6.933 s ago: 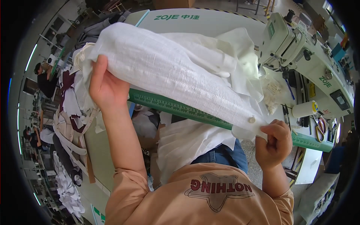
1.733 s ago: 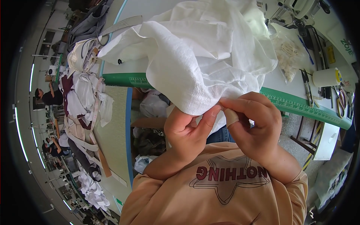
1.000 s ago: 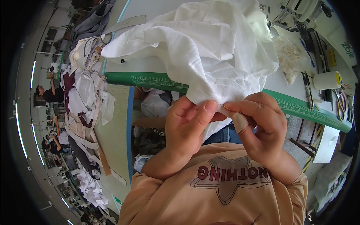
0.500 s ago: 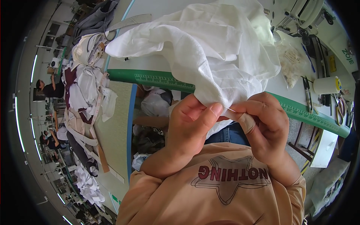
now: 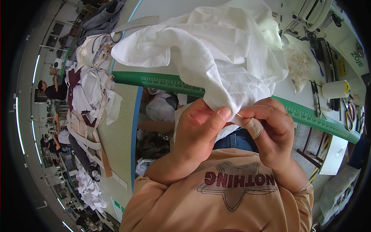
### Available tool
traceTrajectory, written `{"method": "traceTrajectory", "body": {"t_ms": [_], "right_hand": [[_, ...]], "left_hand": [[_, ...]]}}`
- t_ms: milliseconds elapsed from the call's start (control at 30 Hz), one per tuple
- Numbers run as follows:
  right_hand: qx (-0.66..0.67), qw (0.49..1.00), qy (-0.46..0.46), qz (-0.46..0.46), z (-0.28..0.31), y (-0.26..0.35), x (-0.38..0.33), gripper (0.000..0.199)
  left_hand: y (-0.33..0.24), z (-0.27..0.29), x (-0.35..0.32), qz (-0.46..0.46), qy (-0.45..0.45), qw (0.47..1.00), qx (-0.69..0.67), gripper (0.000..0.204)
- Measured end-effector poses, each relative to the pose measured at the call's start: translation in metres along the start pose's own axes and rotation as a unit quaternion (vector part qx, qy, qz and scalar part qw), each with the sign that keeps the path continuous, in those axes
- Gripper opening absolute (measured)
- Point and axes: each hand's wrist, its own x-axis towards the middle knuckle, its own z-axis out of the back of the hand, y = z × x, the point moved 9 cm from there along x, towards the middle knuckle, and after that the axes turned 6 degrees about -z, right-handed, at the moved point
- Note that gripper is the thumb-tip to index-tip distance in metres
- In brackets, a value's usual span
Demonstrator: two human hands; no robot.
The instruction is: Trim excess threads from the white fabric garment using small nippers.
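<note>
A white cloth garment [image 5: 232, 44] spreads over the table and hangs over its near edge. My left hand [image 5: 197, 133] is closed on its lower corner, thumb on top and fingers folded beneath. Close beside it, my right hand [image 5: 272, 129] pinches a thin sewing needle [image 5: 240, 115] between thumb and forefinger. The needle points toward the cloth by my left thumb; whether its tip is in the fabric I cannot tell. What looks like a plaster or tape wraps my right thumb. No thread can be clearly made out.
A green table edge with ruler markings [image 5: 309, 118] runs across. At the right are a sewing machine [image 5: 309, 23], a white thread cone [image 5: 335, 89], scissors [image 5: 350, 115] and a plastic bag of small pieces [image 5: 299, 63]. Heaped garments [image 5: 91, 91] lie left; people work beyond.
Both hands keep their pinch at nearly the same spot. My right hand has shifted very slightly left, and the whole view has moved a little.
</note>
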Motion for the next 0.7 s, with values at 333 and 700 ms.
{"method": "traceTrajectory", "body": {"t_ms": [333,700], "right_hand": [[0.038,0.999,-0.008,-0.012,0.000,-0.009,-0.002,0.012],[0.006,1.000,-0.001,0.018,-0.002,-0.003,0.005,0.012]], "left_hand": [[0.005,0.000,0.000,-0.007,0.002,1.000,0.010,0.026],[-0.003,-0.002,0.006,-0.045,0.015,0.998,0.030,0.021]]}}
